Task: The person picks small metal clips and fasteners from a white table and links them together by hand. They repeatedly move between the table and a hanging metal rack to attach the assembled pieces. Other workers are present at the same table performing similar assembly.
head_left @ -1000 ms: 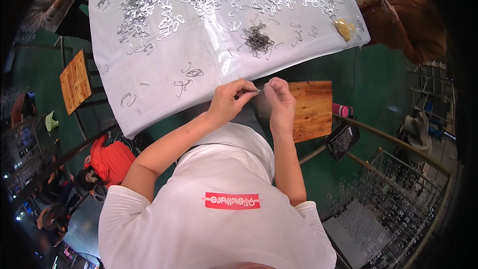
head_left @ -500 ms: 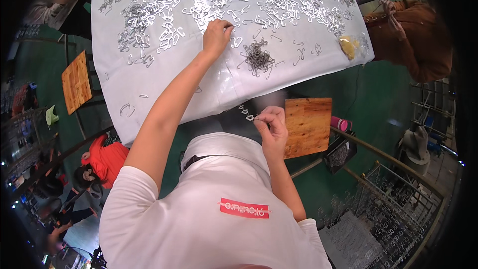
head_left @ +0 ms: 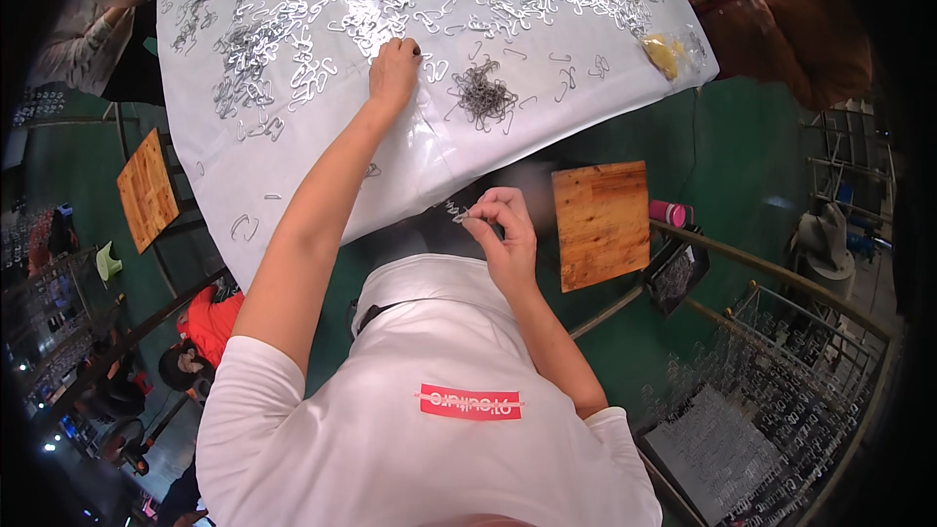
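On the white-covered table (head_left: 322, 171) lie many loose shiny metal hooks (head_left: 264, 49), bent like open links. My left hand (head_left: 394, 73) rests at the near edge of this spread, its fingers curled down; what is under the fingertips is hidden. Just right of it is a tangled heap of thin dark wire hooks (head_left: 483, 98), with a few strays around it. My right hand (head_left: 508, 234) is held in front of my waist, below the table edge, thumb and fingers pinched on a short string of small metal links (head_left: 454, 211) that hangs off to the left.
A clear bag with something yellow (head_left: 662, 57) lies at the table's right corner. Wooden-topped stools (head_left: 600, 224) stand right and left (head_left: 148, 190). A pink bottle (head_left: 670, 213), a black bin (head_left: 678, 278) and a metal rack (head_left: 781, 381) are at right. Other people sit around.
The view has shifted slightly. My right hand has moved up and left with the links, nearer the table edge. My left hand stays at the hooks, fingers still curled.
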### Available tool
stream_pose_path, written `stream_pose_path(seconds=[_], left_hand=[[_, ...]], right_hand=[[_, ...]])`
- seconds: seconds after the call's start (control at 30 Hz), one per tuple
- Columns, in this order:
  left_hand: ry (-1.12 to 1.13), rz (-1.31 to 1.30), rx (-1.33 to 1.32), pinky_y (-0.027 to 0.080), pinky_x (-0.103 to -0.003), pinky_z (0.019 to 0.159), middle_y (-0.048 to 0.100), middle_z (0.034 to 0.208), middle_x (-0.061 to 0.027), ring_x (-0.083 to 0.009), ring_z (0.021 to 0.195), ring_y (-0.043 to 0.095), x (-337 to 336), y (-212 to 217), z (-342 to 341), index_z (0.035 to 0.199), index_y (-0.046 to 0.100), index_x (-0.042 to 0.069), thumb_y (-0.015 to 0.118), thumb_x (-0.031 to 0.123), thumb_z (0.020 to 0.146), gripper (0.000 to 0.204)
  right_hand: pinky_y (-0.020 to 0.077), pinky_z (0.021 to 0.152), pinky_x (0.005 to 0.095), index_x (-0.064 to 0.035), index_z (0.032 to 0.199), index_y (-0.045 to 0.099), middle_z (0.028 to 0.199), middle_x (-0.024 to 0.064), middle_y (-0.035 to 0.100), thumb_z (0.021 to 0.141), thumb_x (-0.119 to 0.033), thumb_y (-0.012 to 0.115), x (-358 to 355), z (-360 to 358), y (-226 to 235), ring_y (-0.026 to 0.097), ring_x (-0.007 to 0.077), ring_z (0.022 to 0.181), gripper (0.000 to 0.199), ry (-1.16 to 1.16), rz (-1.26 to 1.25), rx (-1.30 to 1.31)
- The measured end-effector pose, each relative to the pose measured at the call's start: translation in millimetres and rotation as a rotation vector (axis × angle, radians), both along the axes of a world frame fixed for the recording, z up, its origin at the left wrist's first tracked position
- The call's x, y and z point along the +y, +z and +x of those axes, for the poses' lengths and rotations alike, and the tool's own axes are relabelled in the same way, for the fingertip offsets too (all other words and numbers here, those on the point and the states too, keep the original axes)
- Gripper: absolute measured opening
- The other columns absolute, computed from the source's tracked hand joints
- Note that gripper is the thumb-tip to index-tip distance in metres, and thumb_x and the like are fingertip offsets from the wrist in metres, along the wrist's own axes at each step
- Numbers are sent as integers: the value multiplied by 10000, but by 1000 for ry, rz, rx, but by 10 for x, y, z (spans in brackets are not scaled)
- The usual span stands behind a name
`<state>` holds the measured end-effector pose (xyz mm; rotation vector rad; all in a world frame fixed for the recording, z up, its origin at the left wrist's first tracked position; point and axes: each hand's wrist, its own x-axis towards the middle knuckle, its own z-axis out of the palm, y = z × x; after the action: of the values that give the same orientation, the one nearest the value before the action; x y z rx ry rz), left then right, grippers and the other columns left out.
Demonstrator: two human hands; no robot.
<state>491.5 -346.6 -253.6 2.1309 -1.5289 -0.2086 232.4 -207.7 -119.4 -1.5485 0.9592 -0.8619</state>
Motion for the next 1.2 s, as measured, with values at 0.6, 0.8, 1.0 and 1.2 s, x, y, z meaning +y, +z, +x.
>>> stream_pose_path(seconds=[0.6, 0.8, 1.0, 1.2], left_hand=[[-98, -81, 1087, 472, -236, 634, 678, 845, -54, -98, 732, 615, 1706, 1394, -1012, 926, 689, 15, 641, 80, 867, 101], [-183, -215, 864, 451, -276, 632, 667, 854, -61, -155, 748, 604, 1750, 1477, -1086, 905, 695, 34, 665, 62, 829, 86], [-173, -193, 845, 489, -277, 675, 660, 884, -56, -164, 793, 598, 1760, 1450, -1142, 913, 697, 34, 670, 34, 828, 89], [-127, -194, 862, 489, -276, 675, 663, 884, -65, -171, 816, 593, 1743, 1424, -1240, 908, 696, 28, 675, -1, 811, 103]], right_hand=[[454, 706, 264, -6, 869, 668, 948, 65, 541, 796, -57, 705, 72, 21, -74, 557, 155, 839, 96, -171, -27, 31], [465, 696, 267, -20, 892, 679, 962, 55, 567, 786, -66, 716, -23, 0, -137, 573, 157, 851, 121, -129, -74, 105], [470, 701, 266, -11, 947, 678, 877, 41, 650, 837, -109, 682, -875, -283, -391, 598, 118, 797, 147, -10, 53, 214], [495, 718, 336, -59, 946, 715, 883, 103, 700, 847, -188, 671, -2448, 95, -836, 656, 213, 803, 168, -35, -261, 708]])
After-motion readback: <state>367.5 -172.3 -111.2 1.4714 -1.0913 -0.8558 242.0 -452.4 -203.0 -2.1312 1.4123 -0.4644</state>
